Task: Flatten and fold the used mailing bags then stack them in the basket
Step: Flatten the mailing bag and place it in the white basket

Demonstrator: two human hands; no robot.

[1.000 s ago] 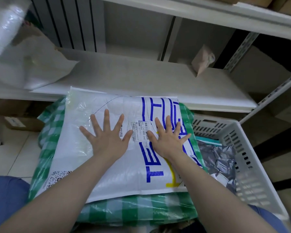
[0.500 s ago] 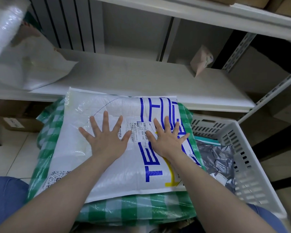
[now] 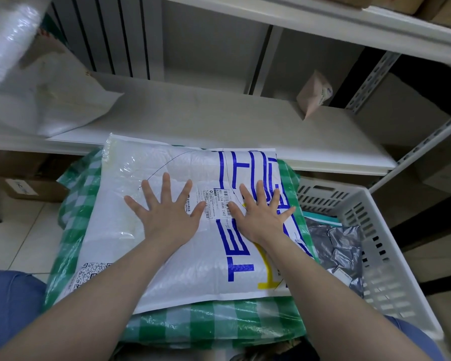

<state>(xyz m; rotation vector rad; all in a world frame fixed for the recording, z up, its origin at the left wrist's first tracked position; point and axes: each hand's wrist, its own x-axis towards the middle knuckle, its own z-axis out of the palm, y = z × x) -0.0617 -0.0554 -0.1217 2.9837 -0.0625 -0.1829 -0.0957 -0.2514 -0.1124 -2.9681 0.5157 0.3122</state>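
A large white mailing bag (image 3: 130, 230) with blue and yellow lettering and a shipping label lies flat on top of a green-and-white checked bag (image 3: 219, 324). My left hand (image 3: 167, 212) presses on its middle, palm down with fingers spread. Beside it, my right hand (image 3: 261, 212) presses the lettered part the same way. A white slatted plastic basket (image 3: 383, 261) stands to the right, holding a crumpled grey mailing bag (image 3: 336, 248) with a teal edge behind it.
A white shelf board (image 3: 219, 121) runs behind the bags, carrying a pile of white bags (image 3: 44, 100) at its left end and a small brown paper packet (image 3: 314, 93) at the right. Cardboard boxes sit on the tiled floor at left. My blue-clad knees flank the pile.
Both hands stay spread and pressing on the white bag. They and the bag have barely shifted.
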